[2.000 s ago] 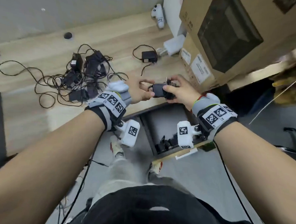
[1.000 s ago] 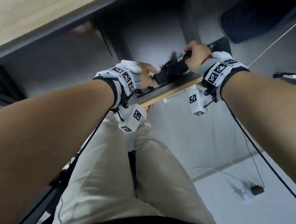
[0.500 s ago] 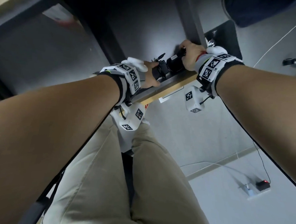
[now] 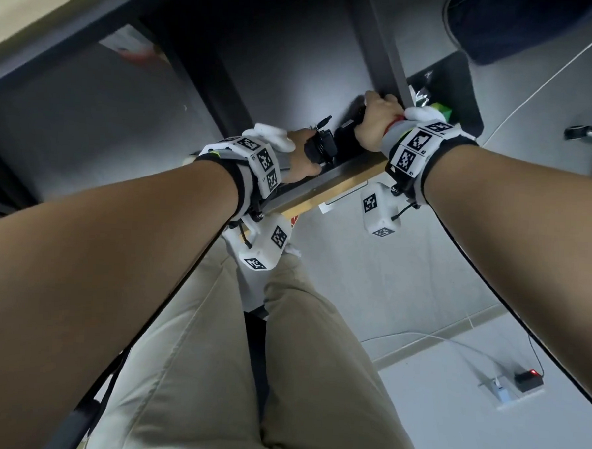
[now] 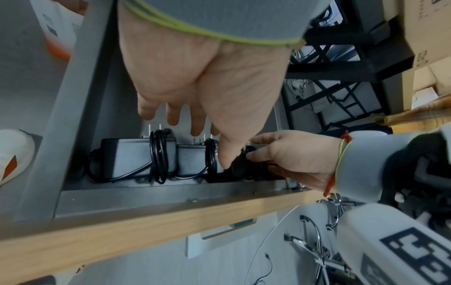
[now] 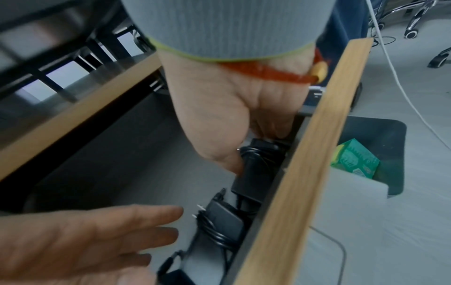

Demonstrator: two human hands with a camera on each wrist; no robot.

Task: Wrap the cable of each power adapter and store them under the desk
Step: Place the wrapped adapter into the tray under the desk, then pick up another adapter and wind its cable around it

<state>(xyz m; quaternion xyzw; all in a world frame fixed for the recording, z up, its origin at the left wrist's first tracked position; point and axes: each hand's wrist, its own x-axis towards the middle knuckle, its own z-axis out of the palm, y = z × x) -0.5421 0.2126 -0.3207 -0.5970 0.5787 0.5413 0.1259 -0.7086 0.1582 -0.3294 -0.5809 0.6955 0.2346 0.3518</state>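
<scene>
Under the desk, a drawer [image 5: 171,217] with a wood front holds a row of black power adapters, each with its cable wrapped round it. Two wrapped adapters [image 5: 136,156] [image 5: 192,160] lie side by side at the left. My right hand [image 6: 244,146] grips a third wrapped adapter [image 6: 256,173] and holds it down against the inside of the drawer front [image 6: 305,173]. My left hand [image 5: 195,127] hovers over the row with straight fingers, its thumb by the third adapter's cable. In the head view, both the left hand [image 4: 300,156] and the right hand [image 4: 375,122] are in the drawer [image 4: 337,188].
A grey bin [image 6: 390,154] with a green box [image 6: 354,160] stands right of the drawer. The desk leg [image 4: 382,57] rises just behind my right hand. My knees [image 4: 245,376] are below, and a power strip [image 4: 526,379] lies on the floor to the right.
The hands carried the wrapped adapter from the desktop down into the drawer. My left hand has let go and spread; the right has pushed the adapter toward the drawer's right end.
</scene>
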